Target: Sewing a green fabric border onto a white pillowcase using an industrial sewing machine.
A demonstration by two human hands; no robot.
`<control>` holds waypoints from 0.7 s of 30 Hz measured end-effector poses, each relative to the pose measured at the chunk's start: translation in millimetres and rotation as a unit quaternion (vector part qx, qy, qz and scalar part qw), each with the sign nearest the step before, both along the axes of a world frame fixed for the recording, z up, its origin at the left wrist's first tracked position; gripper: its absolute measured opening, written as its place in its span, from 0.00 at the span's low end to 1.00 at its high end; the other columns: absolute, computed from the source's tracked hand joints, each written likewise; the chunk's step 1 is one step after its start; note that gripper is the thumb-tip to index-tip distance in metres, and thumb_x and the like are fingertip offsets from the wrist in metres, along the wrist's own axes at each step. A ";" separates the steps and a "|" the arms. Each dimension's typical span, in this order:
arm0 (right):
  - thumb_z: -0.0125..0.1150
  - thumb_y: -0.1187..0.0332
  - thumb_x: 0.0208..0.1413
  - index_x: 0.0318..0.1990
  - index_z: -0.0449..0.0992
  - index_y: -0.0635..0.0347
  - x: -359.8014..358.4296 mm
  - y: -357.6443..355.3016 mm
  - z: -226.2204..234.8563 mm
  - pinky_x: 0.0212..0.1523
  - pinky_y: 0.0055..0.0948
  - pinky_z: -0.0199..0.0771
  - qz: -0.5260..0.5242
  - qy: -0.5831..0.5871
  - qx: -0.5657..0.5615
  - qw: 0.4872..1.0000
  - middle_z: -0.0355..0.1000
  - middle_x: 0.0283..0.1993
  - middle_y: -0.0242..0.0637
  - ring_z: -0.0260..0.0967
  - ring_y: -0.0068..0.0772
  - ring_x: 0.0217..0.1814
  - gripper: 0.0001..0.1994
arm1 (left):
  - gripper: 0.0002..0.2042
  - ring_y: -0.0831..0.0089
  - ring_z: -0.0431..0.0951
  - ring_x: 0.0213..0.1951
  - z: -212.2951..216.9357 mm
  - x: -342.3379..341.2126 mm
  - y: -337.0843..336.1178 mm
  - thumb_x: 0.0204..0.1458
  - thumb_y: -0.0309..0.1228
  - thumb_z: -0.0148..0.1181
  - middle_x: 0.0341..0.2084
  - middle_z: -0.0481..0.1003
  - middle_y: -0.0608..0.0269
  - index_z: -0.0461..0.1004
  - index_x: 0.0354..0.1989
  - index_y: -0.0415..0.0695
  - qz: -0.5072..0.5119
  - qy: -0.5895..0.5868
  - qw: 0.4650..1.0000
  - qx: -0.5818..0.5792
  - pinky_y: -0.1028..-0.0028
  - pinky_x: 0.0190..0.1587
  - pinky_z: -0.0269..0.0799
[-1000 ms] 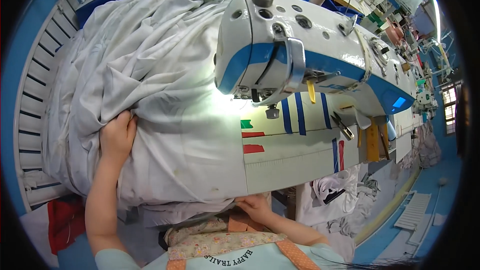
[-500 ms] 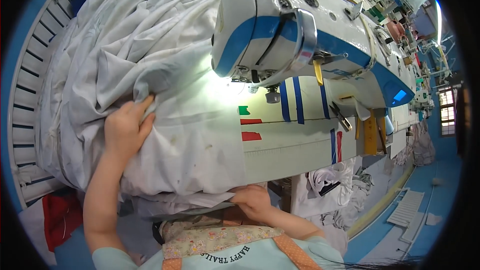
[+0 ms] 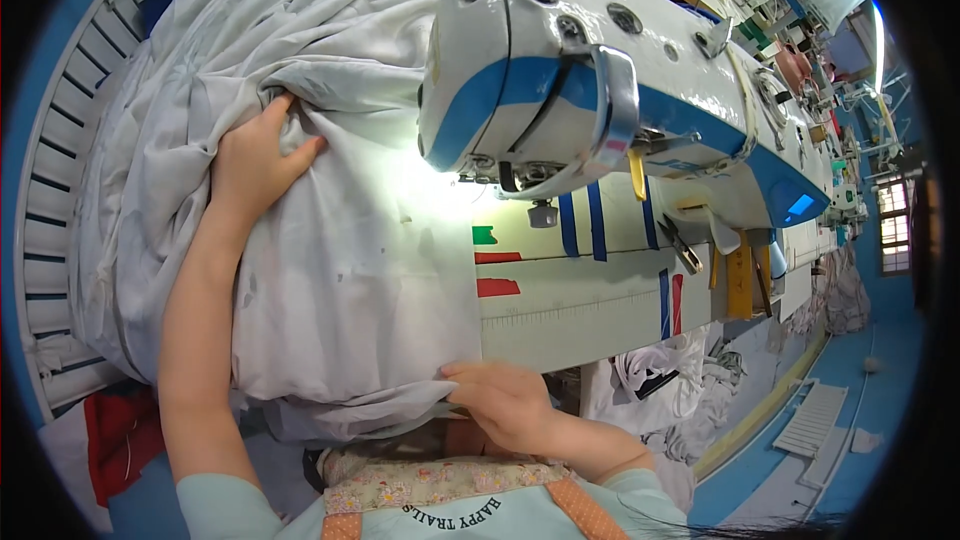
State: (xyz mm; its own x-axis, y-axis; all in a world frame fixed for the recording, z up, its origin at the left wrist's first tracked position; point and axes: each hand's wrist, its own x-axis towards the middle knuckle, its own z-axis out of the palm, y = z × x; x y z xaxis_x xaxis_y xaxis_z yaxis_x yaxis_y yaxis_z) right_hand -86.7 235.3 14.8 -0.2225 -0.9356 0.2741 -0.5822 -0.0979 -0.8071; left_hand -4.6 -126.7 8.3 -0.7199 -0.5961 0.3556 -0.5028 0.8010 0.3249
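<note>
A large heap of white cloth (image 3: 340,270) covers the left of the table and runs under the head of a white and blue sewing machine (image 3: 560,70). My left hand (image 3: 255,160) presses on the cloth left of the machine, its thumb spread away from the forefinger. That forefinger reaches into a fold, and its tip is partly hidden. At the near edge of the table, my right hand (image 3: 505,405) pinches the cloth's near right border, slightly blurred. The machine's light shines on the cloth beside the needle area, whose detail is lost in glare.
Blue, red and green tape strips (image 3: 498,287) mark the table right of the cloth. Small thread snips (image 3: 682,248) lie by the machine's base. A white slatted rail (image 3: 48,230) bounds the left side. More cloth (image 3: 685,380) lies below the table at right.
My left hand has moved away from me along the cloth, and its thumb has spread. The cloth has shifted away with it. My right hand has moved slightly left along the near border.
</note>
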 end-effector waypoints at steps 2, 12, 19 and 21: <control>0.62 0.80 0.42 0.37 0.75 0.60 -8.9 -7.0 3.5 0.41 0.34 0.78 0.011 0.022 0.017 1.000 0.77 0.41 0.42 0.76 0.44 0.47 0.12 | 0.27 0.50 0.79 0.38 -1.8 -10.4 -10.3 0.45 0.40 0.68 0.37 0.79 0.44 0.72 0.53 0.39 0.012 -0.004 1.000 -0.008 0.62 0.43 0.74; 0.62 0.78 0.44 0.38 0.75 0.57 -52.8 -55.8 0.3 0.41 0.35 0.78 0.044 0.052 -0.015 0.998 0.76 0.40 0.38 0.76 0.40 0.46 0.11 | 0.28 0.48 0.80 0.39 -9.3 -51.0 -60.8 0.47 0.47 0.65 0.34 0.79 0.44 0.73 0.51 0.40 0.045 0.008 0.998 -0.033 0.58 0.45 0.73; 0.63 0.83 0.42 0.35 0.76 0.59 -72.9 -81.3 1.9 0.46 0.40 0.74 0.006 0.072 0.044 0.996 0.77 0.38 0.39 0.74 0.45 0.42 0.12 | 0.25 0.48 0.80 0.39 -28.0 -65.0 -104.5 0.47 0.47 0.63 0.35 0.80 0.46 0.75 0.47 0.40 0.081 0.037 0.992 -0.085 0.58 0.45 0.75; 0.63 0.79 0.45 0.36 0.76 0.56 -77.3 -90.4 0.6 0.42 0.40 0.74 -0.015 0.117 0.028 0.993 0.75 0.36 0.37 0.73 0.45 0.42 0.10 | 0.29 0.49 0.78 0.47 -31.5 -64.1 -117.4 0.49 0.47 0.63 0.44 0.77 0.42 0.71 0.55 0.38 0.096 0.025 0.995 -0.031 0.61 0.52 0.72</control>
State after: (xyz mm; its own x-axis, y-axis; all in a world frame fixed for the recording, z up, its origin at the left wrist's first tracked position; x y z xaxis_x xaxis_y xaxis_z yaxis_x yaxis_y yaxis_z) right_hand -164.0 144.9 15.4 -0.1869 -0.9448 0.2690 -0.7562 -0.0363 -0.6533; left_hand -68.7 -244.1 -23.2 -0.5750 -0.6970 0.4285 -0.6328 0.7108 0.3070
